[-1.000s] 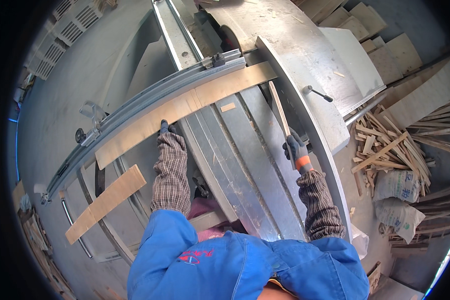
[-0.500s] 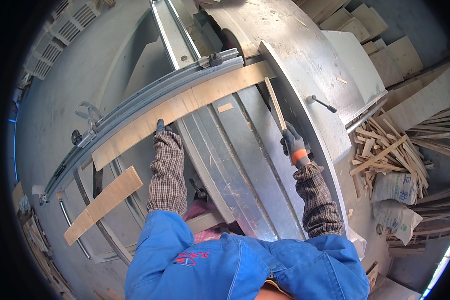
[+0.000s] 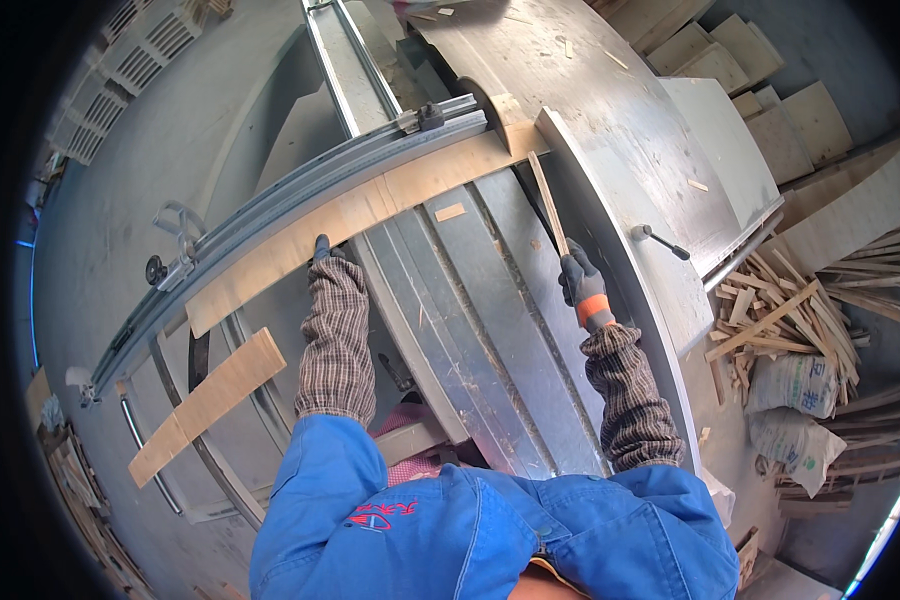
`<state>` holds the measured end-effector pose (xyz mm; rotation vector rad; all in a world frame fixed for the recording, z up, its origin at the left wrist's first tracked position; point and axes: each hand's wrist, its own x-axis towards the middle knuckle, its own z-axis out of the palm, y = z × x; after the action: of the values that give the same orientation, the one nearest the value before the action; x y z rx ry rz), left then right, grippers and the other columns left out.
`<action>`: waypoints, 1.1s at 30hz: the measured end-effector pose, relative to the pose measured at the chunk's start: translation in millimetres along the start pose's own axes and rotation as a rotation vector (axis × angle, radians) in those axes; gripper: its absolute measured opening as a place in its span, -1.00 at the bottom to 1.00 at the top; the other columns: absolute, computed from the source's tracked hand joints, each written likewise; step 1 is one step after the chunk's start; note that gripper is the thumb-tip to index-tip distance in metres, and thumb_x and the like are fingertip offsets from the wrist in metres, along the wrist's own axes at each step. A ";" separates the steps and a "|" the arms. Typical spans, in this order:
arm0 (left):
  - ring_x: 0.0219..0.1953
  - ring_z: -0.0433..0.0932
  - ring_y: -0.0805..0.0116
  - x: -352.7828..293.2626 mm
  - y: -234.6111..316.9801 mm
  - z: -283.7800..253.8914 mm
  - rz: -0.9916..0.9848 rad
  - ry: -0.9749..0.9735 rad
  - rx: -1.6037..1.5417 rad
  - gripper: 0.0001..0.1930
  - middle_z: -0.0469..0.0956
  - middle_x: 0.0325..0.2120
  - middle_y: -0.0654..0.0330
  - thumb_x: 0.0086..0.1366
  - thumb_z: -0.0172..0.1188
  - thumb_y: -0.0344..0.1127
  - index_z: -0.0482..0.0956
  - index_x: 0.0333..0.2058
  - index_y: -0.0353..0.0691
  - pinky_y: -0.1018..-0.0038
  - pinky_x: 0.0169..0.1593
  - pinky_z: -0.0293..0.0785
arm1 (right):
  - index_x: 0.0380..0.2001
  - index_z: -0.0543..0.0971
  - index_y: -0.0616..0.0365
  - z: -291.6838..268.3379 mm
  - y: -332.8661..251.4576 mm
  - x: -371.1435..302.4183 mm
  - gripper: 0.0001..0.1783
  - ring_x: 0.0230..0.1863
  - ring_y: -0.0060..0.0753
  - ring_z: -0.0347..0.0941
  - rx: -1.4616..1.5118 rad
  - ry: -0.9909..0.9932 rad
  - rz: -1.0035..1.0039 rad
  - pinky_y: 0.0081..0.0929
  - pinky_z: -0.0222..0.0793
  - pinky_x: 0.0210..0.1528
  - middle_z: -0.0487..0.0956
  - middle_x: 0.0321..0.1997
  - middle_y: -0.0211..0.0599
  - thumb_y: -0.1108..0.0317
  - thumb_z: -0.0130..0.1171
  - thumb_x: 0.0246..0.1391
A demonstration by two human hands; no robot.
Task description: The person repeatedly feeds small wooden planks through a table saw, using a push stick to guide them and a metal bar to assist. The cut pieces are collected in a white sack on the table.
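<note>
A long, pale wooden board point(image 3: 345, 210) lies along the metal crosscut fence point(image 3: 300, 178) of a panel saw. My gloved left hand point(image 3: 325, 250) is closed on the board's near edge, one digit on top, the other fingers mostly hidden. In my gloved right hand point(image 3: 578, 277), an orange band at its wrist, is a thin wooden stick point(image 3: 548, 205). The stick points away from me, its far tip at the board's right end. A light wood-coloured piece point(image 3: 511, 110) shows just beyond that end. Under my arms runs the grooved metal table point(image 3: 470, 300).
A long side fence point(image 3: 610, 240) stands right of the stick, with a black-handled lever point(image 3: 660, 242) beyond it. A small wood chip point(image 3: 450, 212) lies on the table. At left, another board point(image 3: 210, 405) rests on the frame. Offcuts point(image 3: 790, 310) and white sacks point(image 3: 792, 385) are heaped at right.
The side fence and the machine top with its lever appear slightly farther right. My right hand and stick have shifted a little left relative to that fence. My left hand keeps its place on the board.
</note>
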<state>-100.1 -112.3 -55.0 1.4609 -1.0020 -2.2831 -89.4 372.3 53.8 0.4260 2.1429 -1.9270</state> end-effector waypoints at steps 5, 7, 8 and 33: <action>0.04 0.55 0.18 5.5 9.1 0.9 -0.007 0.008 -0.001 -0.49 0.61 -0.01 0.03 0.48 0.06 0.13 0.58 0.07 -0.21 0.26 0.12 0.42 | 0.34 0.47 -0.19 6.0 9.2 20.4 -0.45 -0.64 -0.69 0.26 0.041 -0.020 -0.077 -0.61 0.11 -0.64 0.43 -0.56 -0.54 0.12 0.09 0.29; -0.23 0.53 0.27 1.1 13.0 1.3 0.029 0.022 0.022 -0.54 0.57 -0.28 0.15 0.39 0.23 0.10 0.58 -0.10 -0.24 0.29 -0.13 0.48 | 0.33 0.48 -0.17 7.2 20.9 18.5 -0.47 -0.63 -0.70 0.28 0.042 -0.013 -0.085 -0.63 0.12 -0.63 0.43 -0.55 -0.55 0.15 0.08 0.30; -0.26 0.52 0.28 -2.5 13.6 2.4 0.042 0.026 0.028 -0.56 0.56 -0.31 0.17 0.39 0.23 0.09 0.57 -0.12 -0.24 0.30 -0.16 0.48 | 0.32 0.49 -0.15 7.0 36.2 16.4 -0.48 -0.63 -0.69 0.28 0.024 0.027 -0.119 -0.63 0.15 -0.62 0.43 -0.54 -0.56 0.17 0.07 0.31; -0.27 0.40 0.38 -92.7 4.8 -74.6 0.146 0.008 -0.279 -0.60 0.48 -0.32 0.21 0.41 0.17 0.12 0.48 -0.15 -0.13 0.37 -0.23 0.32 | 0.37 0.41 0.09 -32.2 139.3 -109.3 -0.43 -0.38 -0.66 0.37 0.200 0.058 -0.077 -0.62 0.36 -0.34 0.50 -0.33 -0.53 0.26 0.05 0.32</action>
<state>7.5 -96.4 -6.4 1.2405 -0.7257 -2.2053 63.7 410.5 -32.8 0.4462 2.0369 -2.2086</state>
